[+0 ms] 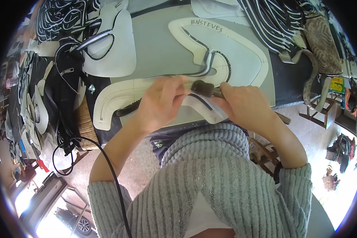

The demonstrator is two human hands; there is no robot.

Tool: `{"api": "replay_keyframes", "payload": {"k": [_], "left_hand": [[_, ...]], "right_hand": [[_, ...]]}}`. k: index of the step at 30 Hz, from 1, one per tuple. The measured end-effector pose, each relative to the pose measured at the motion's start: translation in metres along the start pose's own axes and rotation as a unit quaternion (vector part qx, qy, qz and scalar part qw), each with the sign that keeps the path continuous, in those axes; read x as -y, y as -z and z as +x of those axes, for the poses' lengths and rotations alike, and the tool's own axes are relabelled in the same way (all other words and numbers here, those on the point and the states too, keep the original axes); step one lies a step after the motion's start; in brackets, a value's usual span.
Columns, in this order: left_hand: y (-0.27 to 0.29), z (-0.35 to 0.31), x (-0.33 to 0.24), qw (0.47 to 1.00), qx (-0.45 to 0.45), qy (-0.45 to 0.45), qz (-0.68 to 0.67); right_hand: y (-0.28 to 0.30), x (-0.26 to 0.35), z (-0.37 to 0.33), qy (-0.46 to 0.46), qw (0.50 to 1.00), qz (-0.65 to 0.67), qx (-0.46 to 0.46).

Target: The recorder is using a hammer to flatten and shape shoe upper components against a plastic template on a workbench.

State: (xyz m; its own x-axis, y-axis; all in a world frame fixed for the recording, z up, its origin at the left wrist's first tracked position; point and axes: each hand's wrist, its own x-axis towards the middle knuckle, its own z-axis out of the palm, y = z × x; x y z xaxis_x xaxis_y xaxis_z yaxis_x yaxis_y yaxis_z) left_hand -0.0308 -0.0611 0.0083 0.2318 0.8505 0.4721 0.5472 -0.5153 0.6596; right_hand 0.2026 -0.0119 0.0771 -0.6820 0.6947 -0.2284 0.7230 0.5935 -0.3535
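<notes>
My right hand (248,104) is closed around the handle of a hammer (202,88), its dark, blunt head over the work. Beside the head, my left hand (159,101) has its fingers bent together in a pinch. Its fingertips are smeared, and what they hold cannot be made out. Under both hands lies a cream curved flat piece (121,88) with a dark edging along part of its inner curve. Just beyond, a thin grey-and-black strip (207,65) runs across a larger cream curved piece (252,47) with handwriting and a notched dark edge.
The pieces lie on a grey-green board (156,47). A white cut panel (113,59) with dark trim is at far left, beside black fabric (63,93). Bundled black-and-white strips (269,22) lie far right, near a patterned brown piece (323,43). A black cable (113,174) hangs lower left.
</notes>
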Motion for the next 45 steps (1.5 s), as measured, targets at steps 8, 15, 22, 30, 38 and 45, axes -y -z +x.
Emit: {"api": "replay_keyframes", "payload": {"k": [8,15,22,30,38,45], "left_hand": [[0.006,-0.002,0.002,1.000,0.026,-0.013,0.002],[0.058,-0.002,-0.007,0.981,0.118,0.076,0.133],[0.067,0.011,-0.023,0.962,0.221,0.104,0.120],[0.069,-0.001,-0.056,0.908,0.370,0.138,0.140],[0.040,-0.048,-0.074,0.941,0.163,-0.027,0.295],[0.059,-0.010,-0.084,0.942,-0.029,-0.174,0.285]], "right_hand": [[-0.001,-0.007,0.000,0.020,0.999,0.032,0.009],[0.025,-0.043,-0.006,-0.080,0.977,0.127,-0.154],[0.002,-0.106,0.024,-0.134,0.963,0.019,-0.233],[0.000,-0.080,0.005,-0.163,0.935,0.265,-0.170],[-0.026,-0.062,-0.025,-0.143,0.942,0.251,-0.169],[-0.013,-0.045,-0.035,-0.151,0.861,0.437,-0.214]]}}
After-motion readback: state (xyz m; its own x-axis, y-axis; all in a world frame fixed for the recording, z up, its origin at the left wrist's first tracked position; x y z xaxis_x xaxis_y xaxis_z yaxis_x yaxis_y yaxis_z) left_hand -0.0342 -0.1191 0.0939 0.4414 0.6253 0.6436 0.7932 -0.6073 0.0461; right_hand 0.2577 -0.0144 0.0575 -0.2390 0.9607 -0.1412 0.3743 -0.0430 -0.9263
